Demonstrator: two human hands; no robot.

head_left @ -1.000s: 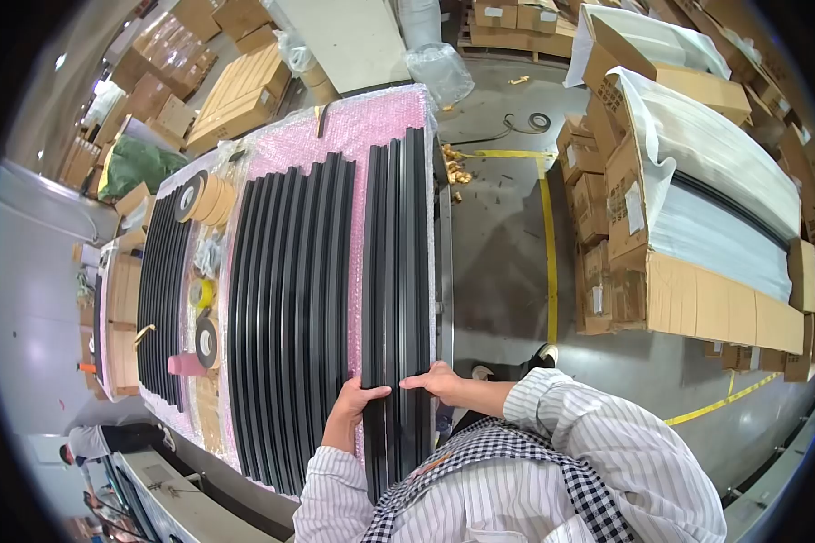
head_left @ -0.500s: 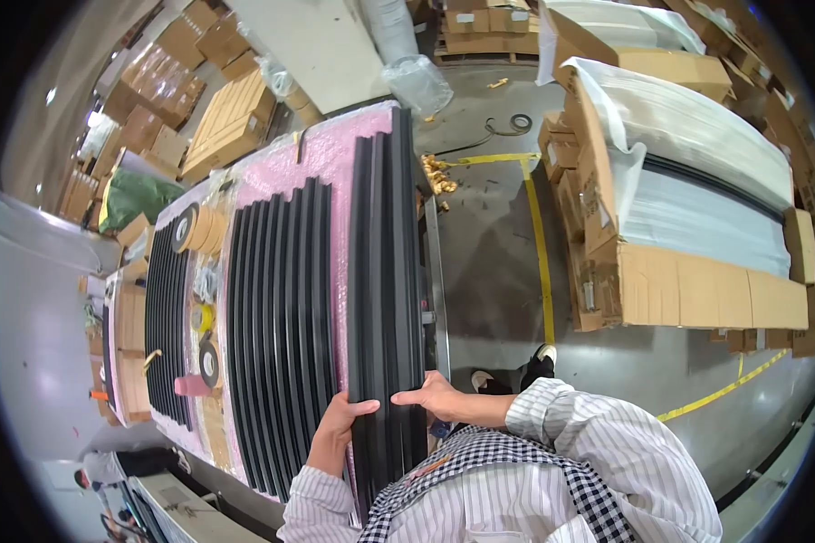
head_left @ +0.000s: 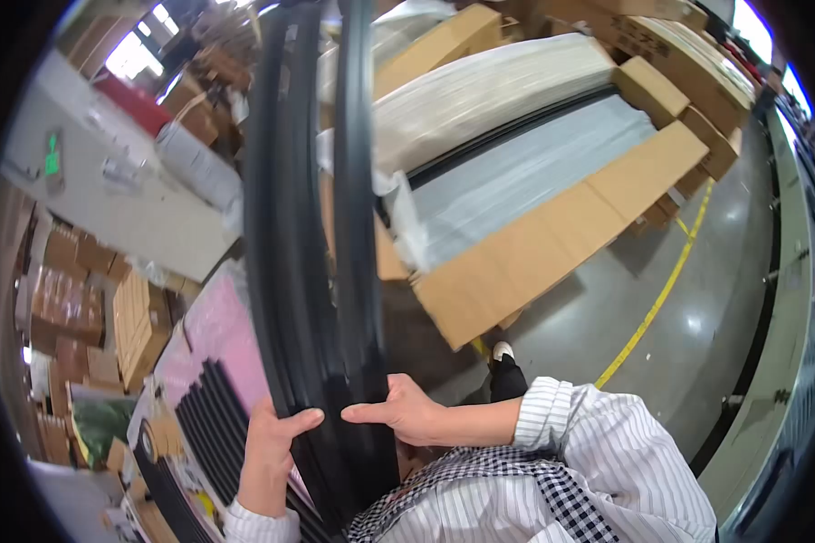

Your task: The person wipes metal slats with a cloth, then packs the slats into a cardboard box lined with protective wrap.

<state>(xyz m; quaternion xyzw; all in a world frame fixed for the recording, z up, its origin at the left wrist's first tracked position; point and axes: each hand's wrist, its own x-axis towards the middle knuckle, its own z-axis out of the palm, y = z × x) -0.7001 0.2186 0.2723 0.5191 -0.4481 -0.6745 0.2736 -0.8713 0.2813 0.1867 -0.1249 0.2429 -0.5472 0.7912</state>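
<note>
A bundle of long black profile strips [head_left: 303, 271] rises lengthwise in front of me, its far end raised toward the top of the view. My left hand [head_left: 272, 443] grips its left side, thumb lying across the top. From the right, my right hand [head_left: 398, 412] clasps the same bundle, its thumb also on top and pointing at the other thumb. The fingers underneath are hidden. More black strips [head_left: 235, 416] lie in a row on the pink-covered table [head_left: 222, 317], left of the bundle.
Beyond the bundle to the right stands a long open cardboard box [head_left: 552, 244] with white foam wrap [head_left: 534, 181] and black strips inside. A yellow floor line [head_left: 652, 312] runs past it. Tape rolls [head_left: 158, 439] sit on the table; stacked cartons [head_left: 68, 299] are at left.
Both hands have lifted the bundle of strips off the table edge, its far end now higher. My view and body have turned right, toward the open box.
</note>
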